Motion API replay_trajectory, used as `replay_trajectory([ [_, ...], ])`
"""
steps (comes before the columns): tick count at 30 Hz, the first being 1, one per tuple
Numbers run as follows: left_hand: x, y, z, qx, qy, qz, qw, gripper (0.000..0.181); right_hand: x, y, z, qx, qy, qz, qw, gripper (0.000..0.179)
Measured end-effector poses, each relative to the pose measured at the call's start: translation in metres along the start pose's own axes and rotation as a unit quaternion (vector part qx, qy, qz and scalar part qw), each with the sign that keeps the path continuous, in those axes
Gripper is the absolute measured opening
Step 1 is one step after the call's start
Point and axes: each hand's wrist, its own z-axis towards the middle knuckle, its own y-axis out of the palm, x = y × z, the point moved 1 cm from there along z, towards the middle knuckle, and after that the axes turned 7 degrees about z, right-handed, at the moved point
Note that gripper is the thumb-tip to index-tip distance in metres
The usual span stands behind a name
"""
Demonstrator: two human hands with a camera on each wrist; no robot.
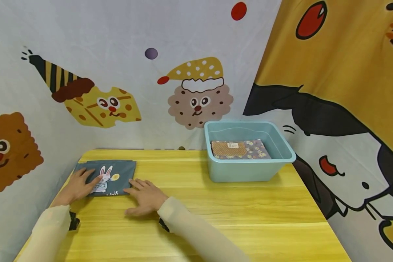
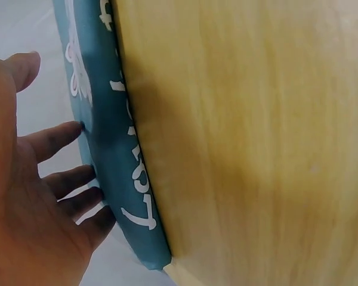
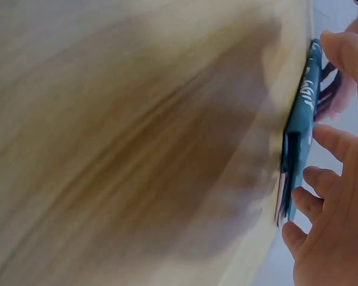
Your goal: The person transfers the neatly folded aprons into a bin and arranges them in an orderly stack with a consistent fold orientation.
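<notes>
A folded dark teal cloth (image 1: pixel 122 178) with a white rabbit print and white lettering lies flat at the left end of the table. My left hand (image 1: pixel 77 186) rests on its left part with the fingers spread; in the left wrist view the fingertips (image 2: pixel 88 174) touch the cloth's printed face. At the right edge of the cloth is my right hand (image 1: pixel 146 196), fingers extended and thumb out to the side. The right wrist view shows the stacked layers of the folded cloth (image 3: pixel 298 143) edge-on beside the right fingertips.
A light blue plastic bin (image 1: pixel 242 171) stands at the back right of the yellow wood-grain table (image 1: pixel 196 218). Inside it lies a folded floral and brown fabric piece (image 1: pixel 239 150). A cartoon-printed curtain (image 1: pixel 117 43) hangs behind the table.
</notes>
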Motion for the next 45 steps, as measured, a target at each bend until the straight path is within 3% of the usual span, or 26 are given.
replay_trajectory([
  [12,0.003,-0.006,0.0,-0.031,-0.02,-0.007,0.9993,0.086,-0.012,0.009,0.016,-0.014,0.001,-0.062,0.998,0.088],
  [27,0.015,-0.004,-0.002,-0.025,-0.007,-0.006,0.9996,0.084,-0.007,0.006,0.007,-0.023,-0.008,-0.02,0.9995,0.085],
  [45,0.036,0.003,-0.01,-0.045,-0.007,-0.002,0.9989,0.09,0.008,0.008,-0.013,-0.022,-0.014,0.02,0.9995,0.077],
])
